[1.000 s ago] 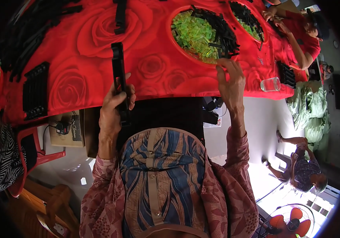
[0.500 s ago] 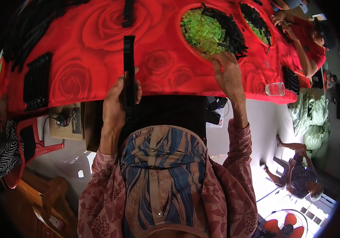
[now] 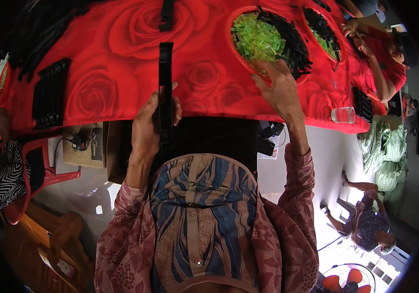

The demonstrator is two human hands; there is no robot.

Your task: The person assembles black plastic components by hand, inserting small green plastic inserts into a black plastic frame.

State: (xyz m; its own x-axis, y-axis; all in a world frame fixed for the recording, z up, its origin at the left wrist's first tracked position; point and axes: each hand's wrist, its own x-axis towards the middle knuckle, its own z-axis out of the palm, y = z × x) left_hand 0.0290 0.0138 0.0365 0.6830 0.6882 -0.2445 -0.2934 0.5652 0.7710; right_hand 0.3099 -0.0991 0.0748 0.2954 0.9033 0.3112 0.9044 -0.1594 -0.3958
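My left hand (image 3: 150,128) grips a long black plastic strip (image 3: 165,83) that stands up over the red rose-patterned tablecloth (image 3: 121,88). My right hand (image 3: 280,88) reaches to the near rim of a red bowl (image 3: 241,56) filled with small green clear pieces (image 3: 257,38) and black pieces (image 3: 292,46); its fingers rest among them, and whether it holds one is hidden. A patterned cap brim (image 3: 202,195) covers the lower middle of the view.
A stack of black strips (image 3: 50,93) lies at the table's left, another black strip (image 3: 167,14) farther back. A second bowl (image 3: 324,31) and a glass (image 3: 342,115) stand to the right, where another person's hands (image 3: 361,44) work. A red chair (image 3: 33,171) stands at left.
My left hand has raised the black strip farther over the table. My right hand has moved from the table edge up to the bowl's rim.
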